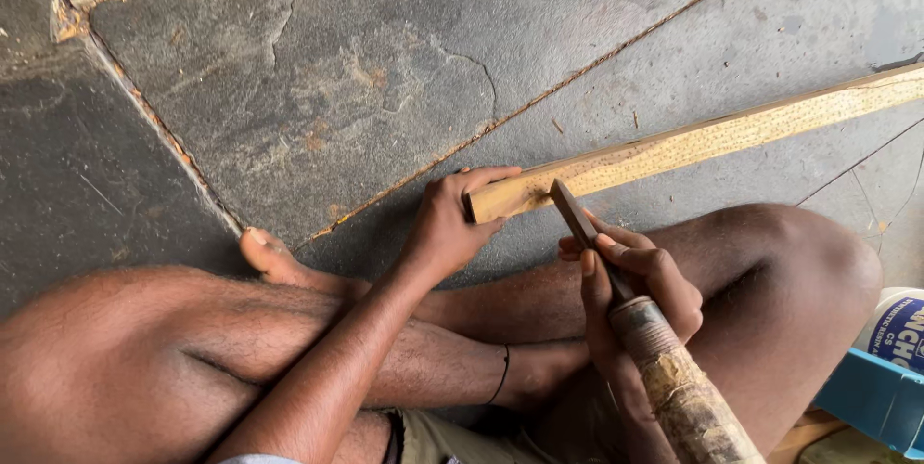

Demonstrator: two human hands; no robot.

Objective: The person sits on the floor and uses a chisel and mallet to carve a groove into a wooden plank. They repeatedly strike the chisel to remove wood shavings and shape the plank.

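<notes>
Here, head view: left hand (pixel 452 223) clamped over the near end of a long wooden strip (pixel 693 141), pinning it to the stone floor (pixel 318 69). Right hand (pixel 630 291) closed round a chisel (pixel 616 300), blade tip touching the strip's end. Bare legs hem both hands; open floor beyond.

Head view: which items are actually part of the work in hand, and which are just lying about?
In use:
- long pale wooden strip, its near end gripped by the left hand
- dark metal blade tool with a wrapped handle, held in the right hand, tip on the strip's end

Lying about:
- white container with a blue label, right edge
- blue plastic object below it
- cracked grey stone floor
</notes>
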